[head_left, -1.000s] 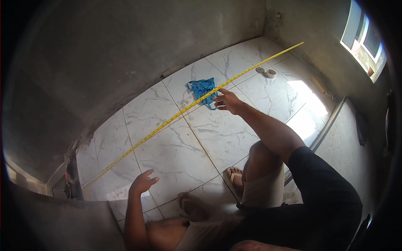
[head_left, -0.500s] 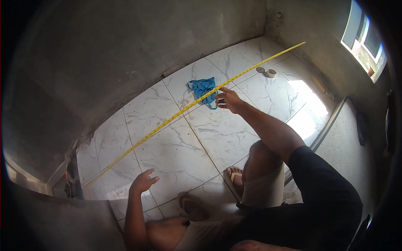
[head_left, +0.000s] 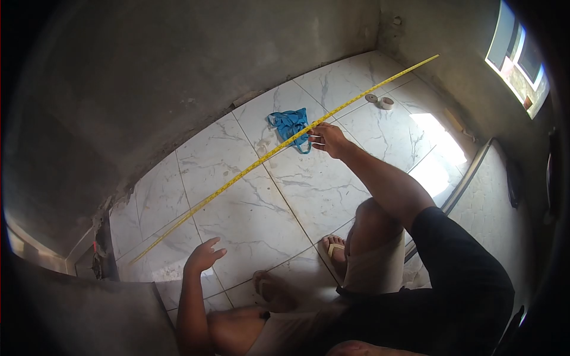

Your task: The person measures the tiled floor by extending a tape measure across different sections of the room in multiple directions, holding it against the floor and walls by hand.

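Observation:
A long yellow measuring tape (head_left: pixel 237 177) stretches diagonally above the marbled floor tiles, from the lower left to the upper right. Near its middle, my right hand (head_left: pixel 327 139) pinches its edge, the other fingers loosely spread. Beneath the tape and beside those fingers lies a crumpled blue cloth bag (head_left: pixel 289 124) with a loop handle. My left hand (head_left: pixel 205 255) hangs over the floor at lower left, fingers apart and nothing in it.
A pale roll of tape (head_left: pixel 386 104) and a small round disc (head_left: pixel 371 98) lie on the tiled floor (head_left: pixel 320 190). Grey walls (head_left: pixel 148 77) enclose it. A pale mattress-like panel (head_left: pixel 484 207) is at right, a window (head_left: pixel 519 59) at upper right. Sandalled feet are below.
The measuring tape has shifted toward the upper right, its lower left end moving away from the corner. My right hand has moved slightly right with it and closed on its edge. My left hand stays put.

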Demonstrator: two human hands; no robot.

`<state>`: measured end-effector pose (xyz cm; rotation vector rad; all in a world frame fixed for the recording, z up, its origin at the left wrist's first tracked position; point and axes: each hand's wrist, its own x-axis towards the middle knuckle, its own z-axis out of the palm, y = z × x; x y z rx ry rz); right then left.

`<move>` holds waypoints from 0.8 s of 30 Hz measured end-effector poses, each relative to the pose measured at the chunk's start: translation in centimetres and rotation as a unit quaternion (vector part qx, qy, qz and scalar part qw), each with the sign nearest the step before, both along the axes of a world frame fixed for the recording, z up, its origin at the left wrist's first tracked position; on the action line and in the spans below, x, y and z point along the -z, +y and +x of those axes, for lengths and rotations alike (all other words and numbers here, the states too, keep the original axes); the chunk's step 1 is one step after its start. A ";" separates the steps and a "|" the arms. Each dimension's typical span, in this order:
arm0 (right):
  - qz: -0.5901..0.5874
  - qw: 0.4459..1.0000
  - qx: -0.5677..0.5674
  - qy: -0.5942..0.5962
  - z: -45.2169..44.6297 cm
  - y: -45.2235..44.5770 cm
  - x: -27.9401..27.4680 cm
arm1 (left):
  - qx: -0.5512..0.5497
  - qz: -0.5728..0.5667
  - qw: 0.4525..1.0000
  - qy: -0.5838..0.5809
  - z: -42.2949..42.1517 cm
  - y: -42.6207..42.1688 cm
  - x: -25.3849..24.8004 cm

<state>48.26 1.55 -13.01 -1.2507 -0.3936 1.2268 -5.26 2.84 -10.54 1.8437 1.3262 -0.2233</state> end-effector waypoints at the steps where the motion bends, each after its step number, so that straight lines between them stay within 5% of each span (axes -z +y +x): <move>1: 0.000 1.000 0.004 -0.001 0.0 0.0 0.0 | 0.002 0.001 1.000 0.001 0.0 0.0 0.0; 24: 0.003 1.000 0.011 0.008 0.1 0.1 0.1 | -0.005 -0.010 1.000 -0.001 -0.1 0.0 0.1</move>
